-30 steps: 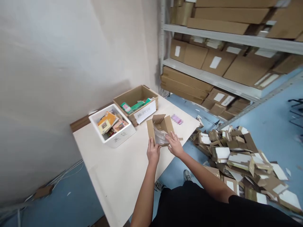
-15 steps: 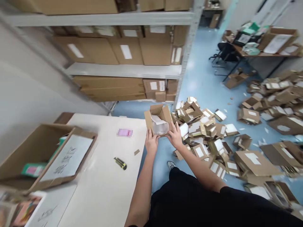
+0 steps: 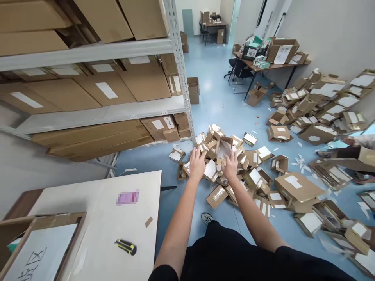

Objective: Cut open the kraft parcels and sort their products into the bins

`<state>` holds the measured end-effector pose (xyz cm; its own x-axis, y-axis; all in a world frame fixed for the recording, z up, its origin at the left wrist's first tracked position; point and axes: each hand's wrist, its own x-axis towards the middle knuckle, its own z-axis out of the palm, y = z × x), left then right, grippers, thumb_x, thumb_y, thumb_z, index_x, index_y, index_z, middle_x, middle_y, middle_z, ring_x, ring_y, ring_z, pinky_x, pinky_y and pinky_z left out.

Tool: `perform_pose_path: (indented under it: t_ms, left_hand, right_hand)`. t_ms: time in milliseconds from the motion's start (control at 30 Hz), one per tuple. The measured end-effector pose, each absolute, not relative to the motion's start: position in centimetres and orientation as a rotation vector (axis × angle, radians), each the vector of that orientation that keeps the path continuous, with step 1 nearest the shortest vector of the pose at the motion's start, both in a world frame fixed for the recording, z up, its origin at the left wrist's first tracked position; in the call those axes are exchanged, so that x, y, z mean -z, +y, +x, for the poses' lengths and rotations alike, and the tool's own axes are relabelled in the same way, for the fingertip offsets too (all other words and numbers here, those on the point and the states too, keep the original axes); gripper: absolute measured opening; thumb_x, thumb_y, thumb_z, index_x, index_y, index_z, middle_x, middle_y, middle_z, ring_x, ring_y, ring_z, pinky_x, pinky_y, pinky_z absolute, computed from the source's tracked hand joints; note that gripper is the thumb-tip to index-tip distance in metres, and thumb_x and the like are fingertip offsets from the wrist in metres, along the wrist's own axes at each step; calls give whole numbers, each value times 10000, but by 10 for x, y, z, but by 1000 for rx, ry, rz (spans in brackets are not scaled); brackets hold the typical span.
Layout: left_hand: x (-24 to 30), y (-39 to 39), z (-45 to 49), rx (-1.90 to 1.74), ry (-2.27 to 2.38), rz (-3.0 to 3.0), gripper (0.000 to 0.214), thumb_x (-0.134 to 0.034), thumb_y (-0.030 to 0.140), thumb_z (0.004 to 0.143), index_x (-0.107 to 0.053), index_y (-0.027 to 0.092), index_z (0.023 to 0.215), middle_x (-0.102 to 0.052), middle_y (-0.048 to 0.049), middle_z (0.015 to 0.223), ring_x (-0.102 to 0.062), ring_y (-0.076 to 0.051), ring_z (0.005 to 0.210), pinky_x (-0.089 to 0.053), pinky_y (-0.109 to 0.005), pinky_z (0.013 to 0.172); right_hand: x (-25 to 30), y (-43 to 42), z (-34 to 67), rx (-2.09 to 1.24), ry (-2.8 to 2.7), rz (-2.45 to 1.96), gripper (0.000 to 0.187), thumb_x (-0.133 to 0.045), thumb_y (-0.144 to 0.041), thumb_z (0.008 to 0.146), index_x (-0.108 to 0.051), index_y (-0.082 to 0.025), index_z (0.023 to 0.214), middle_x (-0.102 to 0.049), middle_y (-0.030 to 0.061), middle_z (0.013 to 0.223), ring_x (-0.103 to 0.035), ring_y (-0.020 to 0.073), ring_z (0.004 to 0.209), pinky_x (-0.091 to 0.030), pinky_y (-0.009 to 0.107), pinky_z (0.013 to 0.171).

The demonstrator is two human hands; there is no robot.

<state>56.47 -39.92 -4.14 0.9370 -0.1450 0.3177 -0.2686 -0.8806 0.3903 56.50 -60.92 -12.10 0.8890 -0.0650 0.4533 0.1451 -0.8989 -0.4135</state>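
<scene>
Both my hands reach forward over the heap of cartons on the floor. My left hand point(image 3: 197, 164) has its fingers extended and holds nothing. My right hand point(image 3: 230, 166) also has its fingers apart. Just beyond the right fingers is the small open cardboard box point(image 3: 224, 147) with pale wrapping inside, looking smaller and farther off; the fingers overlap its edge in view, and it appears free of both hands. On the white table point(image 3: 99, 218) to my left lie a yellow-and-black box cutter point(image 3: 125, 247), a blurred pink-purple item point(image 3: 127, 197) and a brown cardboard scrap point(image 3: 149, 222).
A metal shelf point(image 3: 111, 113) loaded with cartons stands ahead on the left. Discarded boxes point(image 3: 254, 177) cover the floor to the right, with more stacked at the wall. A large carton point(image 3: 43, 249) sits on the table. Another person's arm point(image 3: 361, 140) shows at the right edge.
The box has left my hands and moved away over the floor heap. My hands have spread apart, and the view has turned to the right.
</scene>
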Motion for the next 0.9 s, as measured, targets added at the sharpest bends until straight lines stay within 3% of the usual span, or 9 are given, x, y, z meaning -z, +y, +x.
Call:
perform_pose_path:
  t_ms: [200, 500, 800, 900]
  left_hand:
    - [56, -332, 515, -455, -19, 2668, 493, -536, 135, 955, -658, 251, 1418, -398, -67, 1708, -273, -327, 1619, -380, -557, 1283]
    - [56, -238, 384, -589, 548, 2668, 519, -576, 150, 945, -620, 253, 1452, -371, -81, 1718, -282, -324, 1615, -383, -548, 1283]
    - [36, -215, 158, -747, 1266, 2533, 524, -600, 162, 946, -589, 258, 1461, -360, -101, 1720, -240, -334, 1629, -366, -570, 1286]
    - [35, -228, 57, -768, 1545, 2392, 564, -623, 194, 944, -558, 269, 1499, -359, -104, 1721, -256, -350, 1622, -375, -580, 1277]
  right_hand:
    - [115, -540, 566, 577, -361, -2432, 462, -560, -160, 901, -640, -176, 1356, -280, 154, 1726, -244, 395, 1588, -370, 657, 1212]
    - [85, -389, 530, 368, -937, -2209, 508, -600, -146, 894, -623, -182, 1401, -227, 129, 1748, -179, 381, 1615, -348, 622, 1252]
    - [62, -272, 362, 124, -1492, -1837, 545, -581, -170, 925, -588, -204, 1469, -265, 126, 1735, -180, 364, 1618, -347, 606, 1253]
    - [63, -246, 279, -38, -1692, -1719, 602, -611, -186, 912, -555, -215, 1510, -292, 137, 1726, -237, 372, 1599, -356, 594, 1251]
